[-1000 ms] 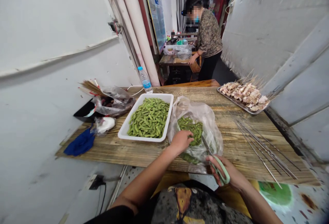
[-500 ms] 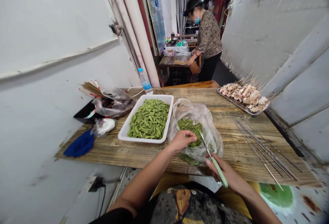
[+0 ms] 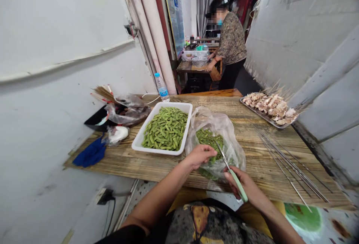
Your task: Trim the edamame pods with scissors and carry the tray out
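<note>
In the head view my right hand (image 3: 241,182) is wrapped round a pair of scissors (image 3: 228,165) with pale green handles. Their blades point up and left over a clear plastic bag (image 3: 235,143), which holds small green trimmings (image 3: 209,137). Close to the blade tips, my left hand (image 3: 202,155) has its thumb and fingers pinched together above the bag. What it pinches, if anything, is too small to make out. Left of the bag stands a white tray (image 3: 157,151) heaped with green edamame pods (image 3: 166,128).
Metal skewers (image 3: 288,165) lie on the wooden table (image 3: 157,169) at right, below a metal tray of skewered meat (image 3: 272,107). A water bottle (image 3: 162,89), a black box (image 3: 97,119) and a blue cloth (image 3: 89,152) stand left. Beyond, a person (image 3: 231,42) bends over another table.
The whole view has shifted slightly, so things sit a little further right. Both hands hold nearly the same pose over the bag, and the scissors stay in my right hand.
</note>
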The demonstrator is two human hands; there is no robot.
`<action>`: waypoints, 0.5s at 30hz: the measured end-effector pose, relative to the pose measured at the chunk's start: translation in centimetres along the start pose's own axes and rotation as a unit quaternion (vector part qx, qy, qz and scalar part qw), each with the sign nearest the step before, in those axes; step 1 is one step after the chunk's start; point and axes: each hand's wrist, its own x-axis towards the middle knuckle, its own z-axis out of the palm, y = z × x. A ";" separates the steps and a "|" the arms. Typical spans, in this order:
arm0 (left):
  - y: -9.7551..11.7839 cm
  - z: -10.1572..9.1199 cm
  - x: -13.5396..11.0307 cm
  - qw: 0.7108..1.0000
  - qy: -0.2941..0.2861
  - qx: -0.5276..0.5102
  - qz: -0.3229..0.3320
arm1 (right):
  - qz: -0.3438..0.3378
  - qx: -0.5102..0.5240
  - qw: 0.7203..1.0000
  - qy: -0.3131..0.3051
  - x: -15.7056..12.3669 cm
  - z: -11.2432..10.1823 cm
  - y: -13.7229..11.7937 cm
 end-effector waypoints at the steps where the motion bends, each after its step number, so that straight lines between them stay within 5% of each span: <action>1: 0.2 0.1 0.0 0.999 0.005 -0.042 0.003 | -0.003 0.004 1.000 0.005 -0.1 0.0 -0.1; 7: 0.8 0.7 0.0 0.970 0.078 -0.230 0.033 | -0.012 0.001 1.000 -0.003 -0.8 0.0 -0.6; 15: 0.3 1.6 -0.5 0.962 0.084 -0.256 0.051 | -0.033 -0.027 0.999 -0.012 -0.5 0.4 -0.6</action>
